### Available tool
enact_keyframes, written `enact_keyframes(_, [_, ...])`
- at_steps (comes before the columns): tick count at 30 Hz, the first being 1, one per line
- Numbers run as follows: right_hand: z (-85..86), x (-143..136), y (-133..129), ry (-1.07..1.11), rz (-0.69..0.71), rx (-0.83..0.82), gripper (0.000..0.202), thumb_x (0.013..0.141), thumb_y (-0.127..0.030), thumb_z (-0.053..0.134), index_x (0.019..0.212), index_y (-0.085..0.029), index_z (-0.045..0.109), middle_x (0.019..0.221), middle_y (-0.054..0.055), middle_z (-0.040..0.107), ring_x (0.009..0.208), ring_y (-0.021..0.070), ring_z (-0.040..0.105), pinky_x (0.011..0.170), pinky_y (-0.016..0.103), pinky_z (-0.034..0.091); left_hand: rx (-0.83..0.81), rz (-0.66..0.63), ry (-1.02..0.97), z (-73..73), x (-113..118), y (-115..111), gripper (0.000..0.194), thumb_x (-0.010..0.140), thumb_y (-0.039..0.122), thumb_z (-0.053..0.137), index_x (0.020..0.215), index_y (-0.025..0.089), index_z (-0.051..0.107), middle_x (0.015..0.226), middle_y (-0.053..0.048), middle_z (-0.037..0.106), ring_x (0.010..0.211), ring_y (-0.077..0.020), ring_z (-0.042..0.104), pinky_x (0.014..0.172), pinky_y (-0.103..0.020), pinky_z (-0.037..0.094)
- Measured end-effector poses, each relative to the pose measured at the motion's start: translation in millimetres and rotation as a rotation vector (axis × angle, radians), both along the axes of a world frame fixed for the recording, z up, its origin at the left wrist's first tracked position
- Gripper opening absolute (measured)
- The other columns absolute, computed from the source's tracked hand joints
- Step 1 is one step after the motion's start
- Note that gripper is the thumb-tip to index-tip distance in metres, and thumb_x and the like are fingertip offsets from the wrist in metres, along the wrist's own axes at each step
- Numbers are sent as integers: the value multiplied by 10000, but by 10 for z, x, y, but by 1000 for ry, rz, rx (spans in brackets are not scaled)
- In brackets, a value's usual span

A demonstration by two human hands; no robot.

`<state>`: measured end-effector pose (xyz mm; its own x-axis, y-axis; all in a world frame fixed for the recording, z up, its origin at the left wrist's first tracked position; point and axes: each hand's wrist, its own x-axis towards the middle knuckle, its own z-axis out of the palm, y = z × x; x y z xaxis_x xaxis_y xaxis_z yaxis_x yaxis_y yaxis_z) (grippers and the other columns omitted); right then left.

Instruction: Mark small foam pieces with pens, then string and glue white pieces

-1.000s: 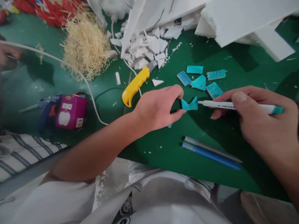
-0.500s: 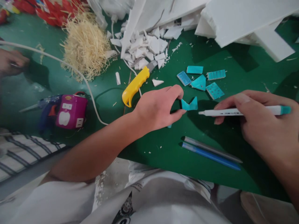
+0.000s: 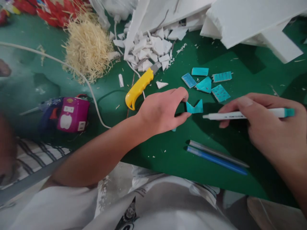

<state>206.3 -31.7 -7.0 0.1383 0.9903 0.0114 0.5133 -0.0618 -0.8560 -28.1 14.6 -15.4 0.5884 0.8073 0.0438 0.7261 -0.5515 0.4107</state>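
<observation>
Between the thumb and forefinger of my left hand (image 3: 163, 110) is the edge of a small teal piece (image 3: 197, 108) with a V-shaped notch, lying on the green table (image 3: 153, 143). My right hand (image 3: 271, 124) grips a white marker (image 3: 230, 115) with a teal end; its tip points at the notched piece, a short gap away. Several painted pieces lie above, among them a dotted one (image 3: 221, 93) and a striped one (image 3: 222, 76). A bit of teal shows under my left hand.
A yellow-handled knife (image 3: 139, 88) lies beside white foam scraps (image 3: 153, 46). Grey and blue pens (image 3: 217, 160) rest near the front edge. A magenta power block (image 3: 73, 115), a white cable (image 3: 88, 84) and straw (image 3: 87, 48) are at left, with another person's hand (image 3: 4, 68).
The marker in my right hand has shifted slightly left, and its teal end sits a little lower left. The other person's hand has moved left, and a blurred arm now shows at the lower left.
</observation>
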Motion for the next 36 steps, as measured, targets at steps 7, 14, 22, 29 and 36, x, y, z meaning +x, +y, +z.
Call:
enact_keyframes(7, [8, -24, 14, 98, -11, -4, 294, 873, -515, 674, 725, -290, 795, 533, 6, 653, 466, 118, 484, 434, 288, 300, -3, 6, 3, -2, 0, -2, 248, 869, 375, 716, 1009, 204, 603, 715, 58, 581, 622, -115, 573, 556, -240, 319])
enact_keyframes(14, [3, -17, 9, 46, -25, -43, 312, 873, -447, 674, 625, -279, 761, 538, 7, 653, 471, 107, 477, 425, 279, 298, -39, 22, 49, 26, 12, -4, 265, 868, 375, 724, 1027, 195, 612, 720, 52, 573, 654, -138, 610, 570, -255, 345])
enact_keyframes(22, [-6, -19, 6, 41, -3, -19, 335, 882, -502, 680, 639, -291, 772, 541, 1, 658, 459, 96, 472, 417, 274, 291, -19, 18, 27, 12, 12, 4, 264, 861, 380, 724, 1017, 201, 610, 701, 62, 556, 633, -123, 589, 552, -245, 321])
enact_keyframes(29, [-18, -26, 17, -14, 4, 17, 387, 841, -621, 699, 678, -281, 787, 575, 17, 678, 524, 123, 560, 442, 273, 389, -30, 22, 44, 27, 21, 1, 264, 865, 384, 722, 1022, 203, 610, 717, 55, 578, 633, -127, 586, 547, -247, 315])
enact_keyframes(36, [16, -41, 10, 33, 28, -23, 348, 842, -593, 706, 720, -281, 800, 562, 6, 673, 495, 127, 546, 471, 290, 460, -63, 28, 56, 37, 24, 1, 256, 884, 383, 707, 1038, 205, 606, 769, 37, 633, 677, -142, 615, 569, -263, 332])
